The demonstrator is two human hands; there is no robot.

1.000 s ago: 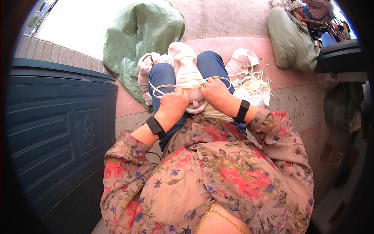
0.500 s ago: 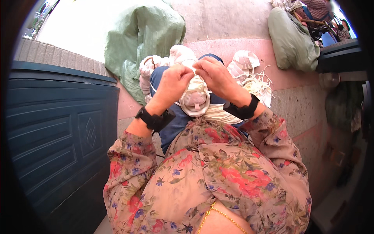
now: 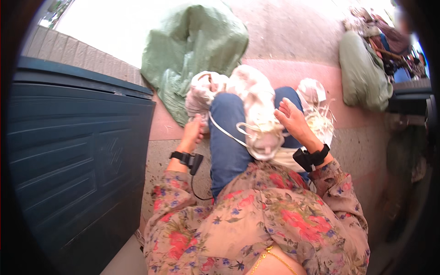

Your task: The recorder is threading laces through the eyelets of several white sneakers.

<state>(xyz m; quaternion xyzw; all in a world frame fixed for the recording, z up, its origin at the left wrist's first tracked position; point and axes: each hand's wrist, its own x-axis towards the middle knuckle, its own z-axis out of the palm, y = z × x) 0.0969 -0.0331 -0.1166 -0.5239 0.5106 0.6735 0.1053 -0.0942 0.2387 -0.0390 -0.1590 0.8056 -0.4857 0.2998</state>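
Left hand (image 3: 195, 130) was closed on a white cord (image 3: 224, 133) pulled off to the side, right hand (image 3: 291, 121) sat open against the whitish cloth bundle (image 3: 256, 107) on the lap.

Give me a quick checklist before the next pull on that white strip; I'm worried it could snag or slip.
1. Left hand has hold of the white strip: cannot tell; it sits at the strip's end beside the knee, but the fingers are hidden.
2. Right hand steadies the white bundle: not ok; the palm is open next to it.
3. Bundle rests on the lap: ok; it lies across the blue trousers.
4. Strip runs free: ok; it crosses the thigh from the left hand to the bundle with no visible knot.
5. Spare white pieces within reach: ok; beside the right knee.
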